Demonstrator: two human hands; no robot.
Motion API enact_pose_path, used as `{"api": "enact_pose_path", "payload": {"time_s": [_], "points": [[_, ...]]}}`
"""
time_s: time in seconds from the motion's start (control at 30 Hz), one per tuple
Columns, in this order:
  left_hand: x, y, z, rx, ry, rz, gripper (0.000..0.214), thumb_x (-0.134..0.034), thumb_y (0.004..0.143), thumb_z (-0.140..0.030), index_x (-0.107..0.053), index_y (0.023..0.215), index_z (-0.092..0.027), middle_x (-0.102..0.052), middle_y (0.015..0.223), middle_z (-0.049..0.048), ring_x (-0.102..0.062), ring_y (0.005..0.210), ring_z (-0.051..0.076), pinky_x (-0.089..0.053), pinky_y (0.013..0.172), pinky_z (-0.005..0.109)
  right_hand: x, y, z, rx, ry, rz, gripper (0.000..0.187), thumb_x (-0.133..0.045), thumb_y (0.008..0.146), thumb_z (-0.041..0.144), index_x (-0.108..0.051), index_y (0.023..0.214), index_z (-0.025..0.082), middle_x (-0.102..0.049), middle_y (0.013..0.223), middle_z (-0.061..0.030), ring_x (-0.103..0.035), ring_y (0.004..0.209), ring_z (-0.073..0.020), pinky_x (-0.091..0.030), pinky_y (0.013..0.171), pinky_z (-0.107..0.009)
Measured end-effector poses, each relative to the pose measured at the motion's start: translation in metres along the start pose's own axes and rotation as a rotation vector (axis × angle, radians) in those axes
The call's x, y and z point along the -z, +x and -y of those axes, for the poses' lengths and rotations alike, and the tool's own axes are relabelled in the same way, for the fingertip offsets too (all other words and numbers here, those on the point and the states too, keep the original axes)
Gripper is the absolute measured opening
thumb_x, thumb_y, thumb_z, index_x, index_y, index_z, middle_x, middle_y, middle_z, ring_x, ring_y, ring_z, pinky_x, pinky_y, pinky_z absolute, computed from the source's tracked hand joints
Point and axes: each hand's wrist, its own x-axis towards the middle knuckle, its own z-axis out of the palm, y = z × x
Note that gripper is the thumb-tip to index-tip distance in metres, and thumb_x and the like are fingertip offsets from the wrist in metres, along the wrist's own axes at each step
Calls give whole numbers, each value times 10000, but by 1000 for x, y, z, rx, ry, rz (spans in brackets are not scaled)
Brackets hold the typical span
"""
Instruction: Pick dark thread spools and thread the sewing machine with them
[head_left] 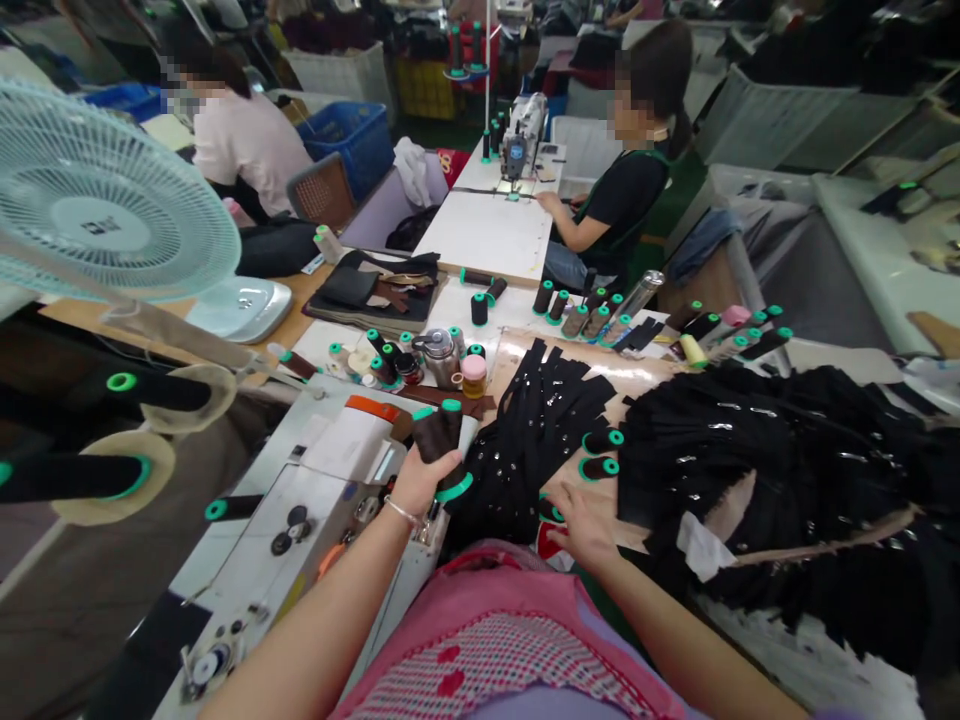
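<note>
My left hand (420,478) is closed around two dark thread spools with green ends (442,438), held just above the top of a white sewing machine (300,520). A thin bracelet sits on that wrist. My right hand (581,525) rests low on the table with fingers curled down next to another green-ended spool (551,512), at the edge of a pile of black fabric strips (540,440). Two more such spools (602,452) lie just beyond it on the table.
A large heap of black cut pieces (787,470) fills the right side. Several spools, a small metal pot (441,352) and a pink-lidded jar (473,374) stand behind. A fan (105,200) is at left. Two other people sit at tables further back.
</note>
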Motion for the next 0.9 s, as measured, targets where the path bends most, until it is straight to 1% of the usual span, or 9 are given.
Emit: {"api": "enact_pose_path", "payload": {"time_s": [0.1, 0.2, 0.33, 0.43, 0.57, 0.63, 0.73, 0.8, 0.9], "points": [[18, -9, -28, 82, -279, 52, 474, -663, 772, -403, -618, 1114, -79, -700, 1019, 138, -657, 945, 270, -471, 978, 487, -10, 10, -11, -26, -45, -16, 442, -574, 800, 209, -546, 1238, 260, -535, 1258, -110, -557, 1141, -288, -435, 965, -419], [38, -27, -71, 54, -613, 168, 592, -556, 793, -492, -573, 1213, -75, -679, 1109, 168, -621, 1082, 313, -408, 1055, 529, -1, 23, -24, -57, -78, -72, 425, -512, 799, 184, -536, 1222, 224, -534, 1227, -136, -565, 1119, -304, -443, 935, -441], [58, -61, -118, -68, -711, 217, 751, -490, 751, -653, -518, 1292, -132, -640, 1189, 169, -581, 1138, 362, -351, 1066, 624, 17, 27, -42, -41, -91, -124, 414, -479, 797, 218, -545, 1206, 194, -549, 1209, -183, -543, 1151, -364, -442, 924, -527], [63, -81, -130, -95, -708, 214, 753, -518, 708, -684, -535, 1261, -173, -634, 1201, 153, -587, 1133, 357, -361, 1061, 611, 37, 26, -23, 14, -104, -207, 440, -561, 762, 311, -571, 1189, 207, -534, 1266, -207, -473, 1216, -437, -377, 974, -634], [61, -95, -129, -82, -762, 260, 738, -520, 725, -646, -536, 1267, -145, -630, 1221, 152, -549, 1199, 358, -342, 1091, 570, 86, 22, 84, 269, 193, -269, 363, -594, 814, 411, -608, 1154, 286, -555, 1307, -108, -480, 1237, -354, -386, 1038, -571], [59, -102, -123, -53, -762, 293, 736, -530, 729, -624, -541, 1266, -122, -642, 1199, 158, -547, 1203, 364, -324, 1104, 565, 111, 21, 159, 384, 512, -80, 379, -566, 866, 444, -578, 1232, 346, -506, 1394, -43, -502, 1228, -302, -478, 961, -497], [57, -115, -108, 19, -744, 363, 703, -563, 733, -581, -563, 1236, -91, -669, 1150, 170, -587, 1155, 365, -304, 1112, 573, 132, 19, 257, 500, 946, 252, 418, -499, 926, 454, -522, 1326, 333, -491, 1422, -23, -487, 1263, -260, -387, 1078, -475], [58, -124, -94, 56, -740, 361, 622, -611, 740, -502, -579, 1222, -109, -690, 1122, 150, -617, 1119, 349, -327, 1098, 573, 131, 14, 299, 502, 1118, 465, 424, -567, 902, 434, -537, 1302, 298, -578, 1317, -39, -527, 1216, -259, -398, 1061, -480], [65, -137, -73, 33, -722, 215, 439, -657, 741, -335, -628, 1135, -145, -706, 1101, 121, -622, 1122, 324, -386, 1071, 543, 116, 8, 323, 477, 1228, 613, 455, -730, 794, 343, -580, 1216, 263, -659, 1153, -36, -597, 1092, -248, -442, 1011, -465]]}}
